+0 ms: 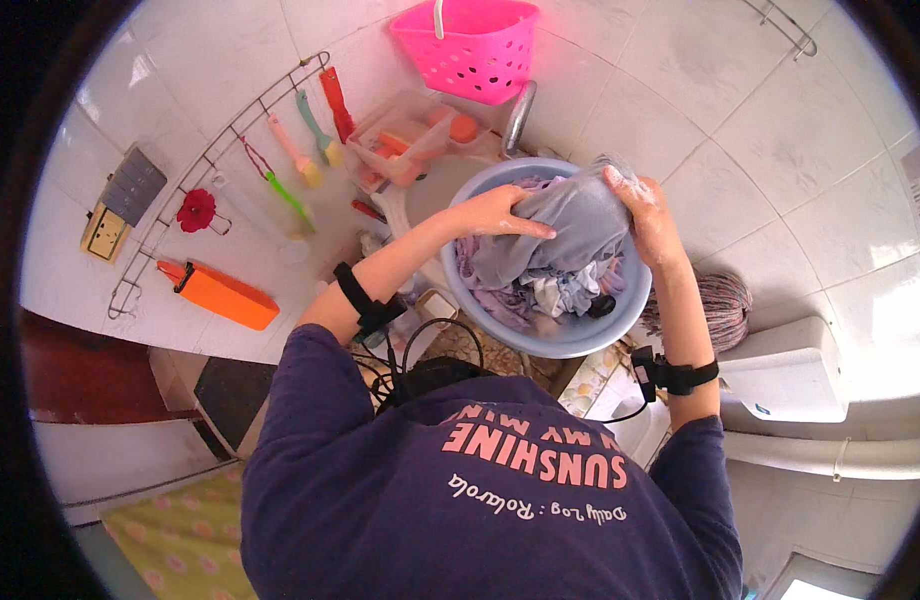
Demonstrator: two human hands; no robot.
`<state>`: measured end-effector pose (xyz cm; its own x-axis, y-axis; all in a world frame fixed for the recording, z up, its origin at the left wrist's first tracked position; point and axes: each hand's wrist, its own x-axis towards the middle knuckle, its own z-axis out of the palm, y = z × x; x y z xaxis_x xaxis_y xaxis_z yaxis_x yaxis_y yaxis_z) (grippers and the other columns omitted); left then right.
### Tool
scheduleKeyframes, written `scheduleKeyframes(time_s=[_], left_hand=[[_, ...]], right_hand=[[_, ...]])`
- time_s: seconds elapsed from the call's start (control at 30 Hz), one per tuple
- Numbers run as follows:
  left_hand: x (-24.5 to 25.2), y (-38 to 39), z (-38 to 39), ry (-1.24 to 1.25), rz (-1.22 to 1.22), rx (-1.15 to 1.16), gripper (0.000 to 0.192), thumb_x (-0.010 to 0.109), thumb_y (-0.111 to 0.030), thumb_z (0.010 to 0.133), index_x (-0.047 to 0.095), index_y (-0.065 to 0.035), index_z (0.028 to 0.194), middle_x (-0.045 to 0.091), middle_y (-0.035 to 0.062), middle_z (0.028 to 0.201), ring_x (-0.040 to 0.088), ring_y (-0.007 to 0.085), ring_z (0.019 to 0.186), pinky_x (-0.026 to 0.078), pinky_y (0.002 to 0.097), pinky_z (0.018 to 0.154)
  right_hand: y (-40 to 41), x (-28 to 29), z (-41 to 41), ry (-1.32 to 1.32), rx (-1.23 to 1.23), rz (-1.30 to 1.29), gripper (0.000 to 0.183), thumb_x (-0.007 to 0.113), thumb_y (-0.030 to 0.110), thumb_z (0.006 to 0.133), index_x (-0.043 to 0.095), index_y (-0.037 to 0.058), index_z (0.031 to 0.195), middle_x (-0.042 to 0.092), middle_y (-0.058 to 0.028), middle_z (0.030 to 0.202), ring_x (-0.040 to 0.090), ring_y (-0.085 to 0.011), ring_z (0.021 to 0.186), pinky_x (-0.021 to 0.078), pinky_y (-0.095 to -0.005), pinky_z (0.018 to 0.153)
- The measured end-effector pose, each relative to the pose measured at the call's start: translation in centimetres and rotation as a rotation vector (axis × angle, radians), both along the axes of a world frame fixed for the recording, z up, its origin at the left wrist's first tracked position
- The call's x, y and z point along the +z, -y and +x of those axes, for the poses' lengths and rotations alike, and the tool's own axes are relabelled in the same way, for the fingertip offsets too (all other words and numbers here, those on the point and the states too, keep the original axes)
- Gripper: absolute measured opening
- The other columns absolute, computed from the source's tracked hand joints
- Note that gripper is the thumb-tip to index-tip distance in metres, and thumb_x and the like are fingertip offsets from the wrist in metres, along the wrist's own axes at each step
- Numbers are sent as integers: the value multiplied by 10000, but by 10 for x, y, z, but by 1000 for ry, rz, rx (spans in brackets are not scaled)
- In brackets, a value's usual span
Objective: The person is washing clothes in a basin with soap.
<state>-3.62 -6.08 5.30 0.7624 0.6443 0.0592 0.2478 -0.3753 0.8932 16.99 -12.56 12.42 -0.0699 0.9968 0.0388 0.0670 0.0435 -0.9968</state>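
Observation:
A wet-looking grey cloth garment [568, 217] is lifted over a light blue plastic basin [546, 348]. My right hand [643, 214] grips the garment's upper right edge, with white suds on the fingers. From the other side, my left hand [501, 214] holds the cloth near the basin's left rim, its fingertips partly hidden by folds. Below the garment, purple laundry [493, 300] and a bunched white and pale blue cloth [561, 292] lie in the basin. A small black object [601, 305] rests among them, too unclear to name.
A pink perforated basket [475, 56] hangs behind the basin, above a metal pipe [520, 116]. Brushes dangle from a wire rack [227, 127] on the left wall, beside a clear plastic box [400, 139]. A mop head [722, 307] and white cistern [794, 371] stand right.

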Motion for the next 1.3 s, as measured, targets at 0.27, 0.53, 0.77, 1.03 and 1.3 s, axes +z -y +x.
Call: scheduleKeyframes(time_s=[0.27, 0.53, 0.77, 1.03, 1.3], left_hand=[[-8, -39, -40, -1, 342, 53, 416, 706, -328, 707, 601, 21, 908, 612, 97, 790, 551, 155, 756, 427, 296, 711], [36, -46, -51, -104, 526, 117, 441, 718, -363, 663, 507, 8, 775, 508, 152, 709, 484, 253, 689, 387, 349, 647], [-37, -59, -75, -153, 341, -35, 318, 677, -220, 711, 432, -16, 720, 384, 57, 637, 398, 155, 628, 346, 289, 587], [-46, -29, -60, -108, 77, 52, 255, 643, -196, 755, 478, -10, 807, 447, 47, 705, 426, 131, 667, 362, 281, 614], [-82, -27, -42, -235, 239, 252, 361, 664, -280, 750, 447, -21, 877, 514, 137, 753, 489, 238, 700, 404, 337, 658]], right_hand=[[7, 39, 30, -200, -280, 120, 388, 621, 306, 774, 565, -26, 967, 590, -98, 863, 568, -180, 761, 451, -290, 689], [20, 22, 70, -347, -502, 52, 489, 617, 306, 800, 492, -45, 1116, 547, -145, 1031, 522, -226, 968, 432, -324, 814], [24, -103, 109, 695, -159, -51, 395, 569, 290, 805, 538, -34, 1029, 591, -253, 869, 593, -308, 846, 446, -360, 762], [12, -131, 78, 1000, -489, 240, 242, 510, 211, 830, 510, -1, 949, 564, -265, 681, 570, -418, 679, 445, -496, 616], [-3, -175, 68, 1502, -156, -150, 152, 447, 117, 810, 537, 27, 892, 628, -190, 797, 628, -356, 726, 504, -444, 651]])
